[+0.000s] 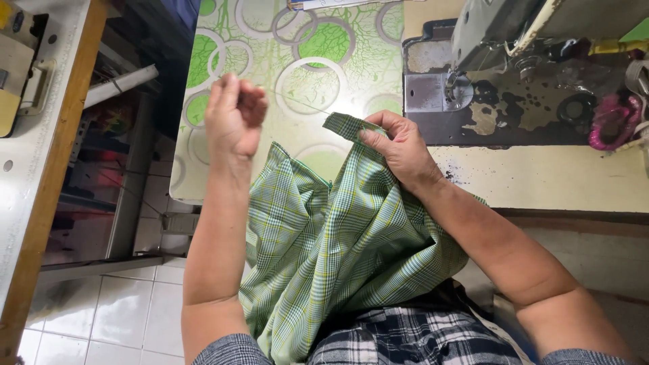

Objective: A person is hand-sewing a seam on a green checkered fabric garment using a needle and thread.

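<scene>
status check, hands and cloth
Left hand raised, pinching thread. Right hand grips green plaid cloth at its corner. Sewing machine apart, nothing in between.

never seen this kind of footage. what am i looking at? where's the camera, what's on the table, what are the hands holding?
There is one picture, from a camera worn on the person's head, looking down at their own bare hands. The right hand pinches a folded corner of green checked cloth that drapes into the lap. The left hand is raised and closed, seemingly pulling a thin thread that runs toward the cloth corner. In front is a table, partly covered by a sheet with green circles. A sewing machine stands at upper right on a worn dark base, with pink material beside it.
</scene>
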